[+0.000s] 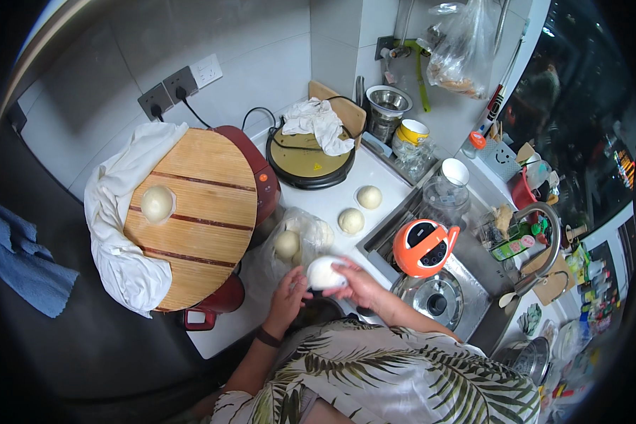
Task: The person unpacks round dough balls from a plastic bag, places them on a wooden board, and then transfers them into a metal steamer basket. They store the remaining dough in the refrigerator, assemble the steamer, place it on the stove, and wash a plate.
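Observation:
My right hand [354, 282] holds a white, rounded dough bun [326, 273] by its right side. Close to the bun's left side, my left hand [289, 297] has its fingers parted and holds nothing. Just beyond both hands lies a clear plastic bag [276, 237] with buns in it, one of them a pale round bun [286, 244]. Two more buns, one [351, 220] nearer and one [370, 196] farther, rest on the white counter. To the left, a single bun [157, 204] sits on a round slatted wooden board [206, 185], with a white cloth [122, 212] bunched along its left edge.
A round electric griddle [310, 164] with a white cloth [318, 124] on top stands at the back. At the right is a steel sink [477, 297] with an orange appliance [421, 248] and a glass lid [450, 310]. A red appliance [244, 159] stands beside and under the board.

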A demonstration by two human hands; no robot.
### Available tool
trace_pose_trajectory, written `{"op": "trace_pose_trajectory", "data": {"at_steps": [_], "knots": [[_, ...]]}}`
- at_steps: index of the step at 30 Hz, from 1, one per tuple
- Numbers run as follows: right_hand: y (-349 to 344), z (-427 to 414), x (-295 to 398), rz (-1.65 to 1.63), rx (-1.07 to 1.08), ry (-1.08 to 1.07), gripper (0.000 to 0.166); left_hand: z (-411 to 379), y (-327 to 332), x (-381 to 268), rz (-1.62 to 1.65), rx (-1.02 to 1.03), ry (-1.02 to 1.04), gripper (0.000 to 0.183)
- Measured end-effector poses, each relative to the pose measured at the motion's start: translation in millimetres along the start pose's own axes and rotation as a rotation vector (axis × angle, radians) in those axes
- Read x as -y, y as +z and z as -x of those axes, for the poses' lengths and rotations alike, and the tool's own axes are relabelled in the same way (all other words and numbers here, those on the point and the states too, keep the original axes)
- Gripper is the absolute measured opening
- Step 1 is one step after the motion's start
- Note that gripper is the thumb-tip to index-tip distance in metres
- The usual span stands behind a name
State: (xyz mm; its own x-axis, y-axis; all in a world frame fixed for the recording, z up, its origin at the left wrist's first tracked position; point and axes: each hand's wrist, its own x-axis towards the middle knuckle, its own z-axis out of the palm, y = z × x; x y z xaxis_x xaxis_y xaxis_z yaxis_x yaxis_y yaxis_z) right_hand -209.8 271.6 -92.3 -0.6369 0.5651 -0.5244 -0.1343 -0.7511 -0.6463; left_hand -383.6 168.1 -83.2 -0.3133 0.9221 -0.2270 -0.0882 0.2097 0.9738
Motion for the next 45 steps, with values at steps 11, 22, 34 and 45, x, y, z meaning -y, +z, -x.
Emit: {"op": "trace_pose_trajectory", "data": {"at_steps": [11, 22, 34, 45], "knots": [[-108.1, -82.0, -48.1, 1.460, -0.584, -0.600, 0.065, 2.6, -47.3, 37.3, -1.030, -0.354, 0.629, 0.033], [15.1, -57.9, -6.4, 1.273, -0.028, -1.148, 0.029, -50.7, -23.9, 52.9, -1.369, 0.275, 0.374, 0.037], [11.1, -117.4, 16.9, 1.886, -0.289, -0.527, 0.050, -80.7, -48.1, 33.1, -1.097, 0.062, -0.091, 0.058], [2.5, -138.4, 52.2, 2.120, -0.353, -0.509, 0.039, -119.9, -30.4, 8.8, -1.223, -0.104, 0.066, 0.043]]}}
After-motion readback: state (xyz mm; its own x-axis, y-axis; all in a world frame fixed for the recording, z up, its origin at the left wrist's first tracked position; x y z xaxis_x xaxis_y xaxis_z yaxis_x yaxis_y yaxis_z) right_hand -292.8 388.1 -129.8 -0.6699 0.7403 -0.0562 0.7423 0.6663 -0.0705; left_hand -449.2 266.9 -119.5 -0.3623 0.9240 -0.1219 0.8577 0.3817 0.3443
